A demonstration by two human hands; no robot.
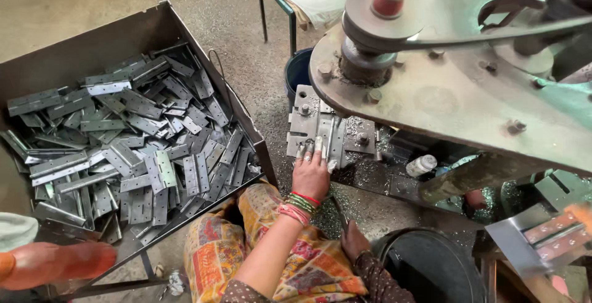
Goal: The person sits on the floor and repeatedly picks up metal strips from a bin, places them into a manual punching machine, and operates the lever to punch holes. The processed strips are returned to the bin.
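One left hand [311, 170] flat, fingers spread, on jig plate [327, 131]; right hand [353, 241] low, grip unclear; one hinge-filled bin [123, 38].

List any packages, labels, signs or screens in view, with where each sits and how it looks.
No labels, signs or screens show.
Small bottle: lies on its side under the machine table, right of the left hand; pale, cylindrical; any wrap is too blurred to tell.
Metal bin: left, open, dark grey, full of grey hinge plates.
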